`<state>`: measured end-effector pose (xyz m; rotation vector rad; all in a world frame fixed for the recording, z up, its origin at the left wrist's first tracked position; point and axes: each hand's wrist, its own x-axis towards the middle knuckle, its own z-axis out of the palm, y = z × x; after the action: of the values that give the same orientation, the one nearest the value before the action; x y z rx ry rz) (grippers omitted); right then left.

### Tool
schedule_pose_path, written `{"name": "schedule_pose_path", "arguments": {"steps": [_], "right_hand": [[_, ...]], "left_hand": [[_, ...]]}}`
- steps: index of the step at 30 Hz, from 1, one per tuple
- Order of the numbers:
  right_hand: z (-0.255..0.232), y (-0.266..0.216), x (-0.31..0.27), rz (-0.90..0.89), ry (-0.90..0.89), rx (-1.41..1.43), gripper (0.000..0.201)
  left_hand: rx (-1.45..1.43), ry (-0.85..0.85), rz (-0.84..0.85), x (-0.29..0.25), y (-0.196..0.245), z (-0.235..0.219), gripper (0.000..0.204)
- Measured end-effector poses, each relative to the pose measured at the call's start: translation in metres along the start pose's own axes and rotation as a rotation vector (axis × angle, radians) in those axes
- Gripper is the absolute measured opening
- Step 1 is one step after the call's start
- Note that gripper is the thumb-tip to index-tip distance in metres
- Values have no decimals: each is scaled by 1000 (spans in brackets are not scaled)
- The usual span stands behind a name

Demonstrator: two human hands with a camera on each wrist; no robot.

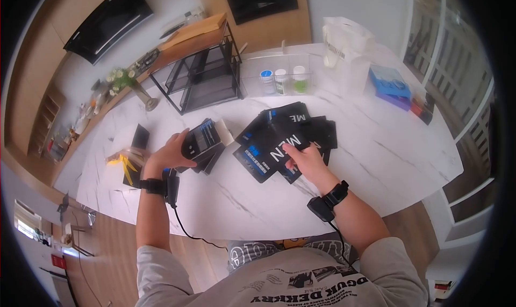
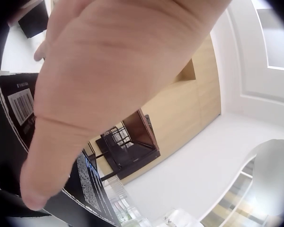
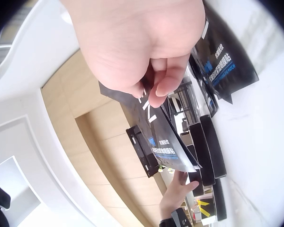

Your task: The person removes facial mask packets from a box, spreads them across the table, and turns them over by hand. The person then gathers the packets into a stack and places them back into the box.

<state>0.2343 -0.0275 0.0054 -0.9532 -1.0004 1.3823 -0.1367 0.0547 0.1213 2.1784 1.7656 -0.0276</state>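
Black pouch, right hand (image 1: 305, 159) pinching it

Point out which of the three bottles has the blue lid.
The leftmost bottle, nearest the black rack; the middle bottle and rightmost bottle have white lids.

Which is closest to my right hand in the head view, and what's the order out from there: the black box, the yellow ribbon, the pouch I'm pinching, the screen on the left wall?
1. Pouch: pinched in your right hand.
2. Black box: to the left, in your left hand.
3. Yellow ribbon: left of that hand.
4. Screen: far left, on the wall.
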Motion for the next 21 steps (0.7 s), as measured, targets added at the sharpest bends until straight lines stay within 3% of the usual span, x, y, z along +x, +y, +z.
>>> {"name": "schedule_pose_path", "arguments": {"steps": [4,6,10,12,17,21], "right_hand": [[-3,2,3,3,-14,116,12],[-5,-2,1,-25,-79,368,12],[-6,-10,-3,-31,-169,645,17],[-4,-8,-1,-81,-84,505,12],[-1,-8,-2,-98,196,59,23],[7,4,-3,-95,248,25,27]], "left_hand": [[-138,182,212,-6,-6,0,113],[-200,246,343,-16,-1,-3,116],[-297,253,483,-32,29,11,118],[-235,275,515,-41,52,19,116],[-60,316,526,-45,77,41,112],[-8,339,472,-48,94,58,111]]}}
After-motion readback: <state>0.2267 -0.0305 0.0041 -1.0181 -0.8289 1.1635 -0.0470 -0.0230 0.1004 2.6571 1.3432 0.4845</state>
